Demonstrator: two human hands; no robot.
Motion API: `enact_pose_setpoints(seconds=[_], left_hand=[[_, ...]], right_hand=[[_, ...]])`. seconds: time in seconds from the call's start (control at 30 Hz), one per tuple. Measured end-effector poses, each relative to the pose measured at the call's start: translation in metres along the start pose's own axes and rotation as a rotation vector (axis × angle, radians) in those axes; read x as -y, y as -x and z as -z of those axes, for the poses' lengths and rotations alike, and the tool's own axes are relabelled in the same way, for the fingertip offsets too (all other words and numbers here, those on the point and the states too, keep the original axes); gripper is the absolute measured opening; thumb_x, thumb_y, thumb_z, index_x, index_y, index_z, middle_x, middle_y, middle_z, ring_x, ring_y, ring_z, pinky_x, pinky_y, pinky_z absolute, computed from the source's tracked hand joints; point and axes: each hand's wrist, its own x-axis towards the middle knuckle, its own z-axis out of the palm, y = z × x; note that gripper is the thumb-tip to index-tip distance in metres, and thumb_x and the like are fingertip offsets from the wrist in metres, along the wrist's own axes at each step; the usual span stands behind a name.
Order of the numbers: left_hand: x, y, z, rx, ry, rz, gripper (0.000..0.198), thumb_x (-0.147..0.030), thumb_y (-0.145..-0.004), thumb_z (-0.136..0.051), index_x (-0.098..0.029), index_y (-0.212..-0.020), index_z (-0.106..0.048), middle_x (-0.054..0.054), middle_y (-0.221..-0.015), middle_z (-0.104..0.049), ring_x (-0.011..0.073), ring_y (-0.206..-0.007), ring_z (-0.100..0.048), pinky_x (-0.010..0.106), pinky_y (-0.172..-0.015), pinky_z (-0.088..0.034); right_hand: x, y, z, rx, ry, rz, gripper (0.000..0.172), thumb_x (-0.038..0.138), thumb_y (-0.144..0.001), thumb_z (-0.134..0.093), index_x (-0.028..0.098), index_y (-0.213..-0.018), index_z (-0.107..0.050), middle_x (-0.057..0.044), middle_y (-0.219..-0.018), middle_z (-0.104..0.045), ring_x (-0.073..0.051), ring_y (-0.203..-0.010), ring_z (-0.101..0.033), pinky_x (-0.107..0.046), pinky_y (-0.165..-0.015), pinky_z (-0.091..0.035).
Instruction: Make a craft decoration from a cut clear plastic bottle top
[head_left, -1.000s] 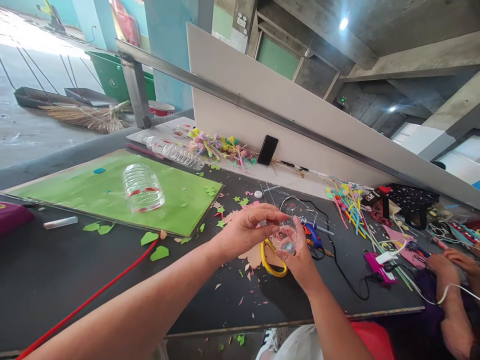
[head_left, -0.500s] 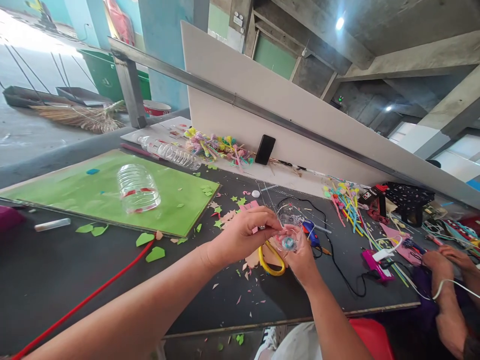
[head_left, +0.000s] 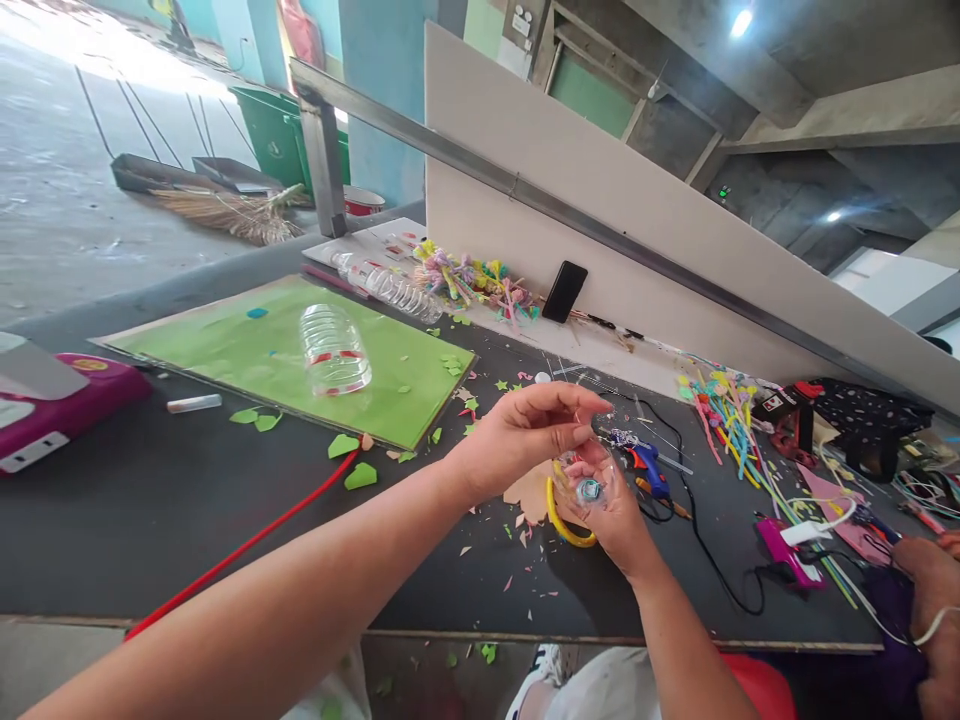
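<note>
My right hand (head_left: 611,515) cups a small clear plastic bottle top (head_left: 589,478) with a blue cap at its bottom, held above the black table (head_left: 150,520). My left hand (head_left: 525,430) reaches across from the left and pinches the upper rim of that plastic piece with its fingertips. Just under the hands lie yellow-handled scissors (head_left: 561,515) on pink paper scraps (head_left: 529,492).
A green sheet (head_left: 225,350) holds a cut clear bottle (head_left: 334,348). A whole bottle (head_left: 386,287), coloured craft sticks (head_left: 480,280) and a phone (head_left: 564,291) sit by the white board. A blue glue gun (head_left: 649,465), a red cord (head_left: 247,545) and another person's hand (head_left: 934,580) are nearby.
The view has shifted, so everything sits further right in the picture and a pink box shows at the left. My hands keep working the plastic piece, now slightly lower.
</note>
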Motion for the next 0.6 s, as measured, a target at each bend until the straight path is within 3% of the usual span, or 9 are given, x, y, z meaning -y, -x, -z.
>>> enact_pose_setpoints(seconds=[0.23, 0.4, 0.5, 0.6], left_hand=[[-0.008, -0.015, 0.017, -0.332, 0.094, -0.073, 0.021, -0.019, -0.078, -0.075, -0.017, -0.098, -0.07, 0.0, -0.074, -0.067, 0.0129, -0.071, -0.07, 0.024, -0.072, -0.057], [-0.014, -0.022, 0.027, -0.498, 0.04, -0.1, 0.023, -0.021, -0.072, -0.076, -0.016, -0.093, -0.068, -0.002, -0.074, -0.066, 0.0122, -0.069, -0.069, 0.027, -0.075, -0.058], [-0.005, -0.024, 0.04, -0.617, -0.242, 0.003, 0.022, -0.023, -0.073, -0.071, -0.016, -0.094, -0.065, -0.003, -0.068, -0.062, 0.0125, -0.059, -0.065, 0.027, -0.066, -0.056], [0.011, -0.023, 0.052, -0.563, -0.831, 0.29, 0.023, -0.021, -0.074, -0.065, -0.018, -0.097, -0.067, -0.005, -0.055, -0.054, 0.0135, -0.046, -0.055, 0.026, -0.053, -0.047]], right_hand=[[0.0, 0.007, 0.013, 0.053, -0.257, -0.005, 0.053, 0.03, -0.072, -0.084, 0.03, -0.117, -0.057, 0.001, -0.094, -0.062, -0.019, -0.098, -0.059, -0.036, -0.097, -0.045], [0.002, 0.008, 0.017, -0.027, -0.429, -0.112, 0.048, 0.028, -0.07, -0.084, 0.03, -0.112, -0.061, 0.001, -0.095, -0.064, -0.017, -0.092, -0.062, -0.031, -0.086, -0.05], [0.005, 0.007, 0.017, -0.071, -0.494, -0.179, 0.048, 0.027, -0.068, -0.085, 0.03, -0.11, -0.061, 0.002, -0.096, -0.065, -0.015, -0.086, -0.064, -0.028, -0.078, -0.052], [0.004, 0.006, 0.017, -0.105, -0.461, -0.187, 0.05, 0.028, -0.067, -0.086, 0.028, -0.111, -0.061, 0.001, -0.102, -0.067, -0.017, -0.09, -0.065, -0.03, -0.08, -0.052]])
